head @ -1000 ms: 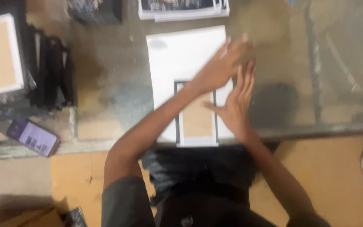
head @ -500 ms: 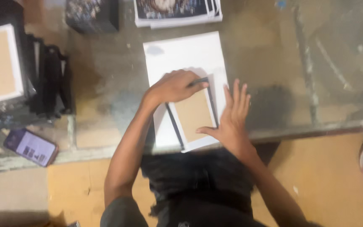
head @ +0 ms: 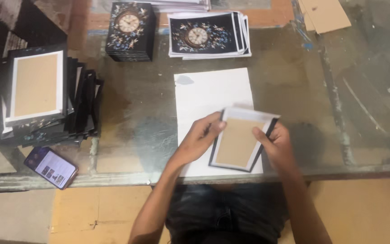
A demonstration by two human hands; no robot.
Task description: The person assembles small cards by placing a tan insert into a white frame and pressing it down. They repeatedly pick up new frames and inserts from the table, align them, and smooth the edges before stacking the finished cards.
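Fingers of both hands (head: 198, 140) (head: 276, 143) pinch a rectangular black frame (head: 240, 141), brown cardboard backing up.

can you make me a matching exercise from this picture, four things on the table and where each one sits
Things:
1. phone
2. stack of frames
3. clock prints
4. frame

Places:
A. top middle of the table, fanned out
B. between the left hand and the right hand, over the white sheet
C. near edge of the table, far left
D. left side of the table, brown backing facing up

Pairs: 1-C, 2-D, 3-A, 4-B
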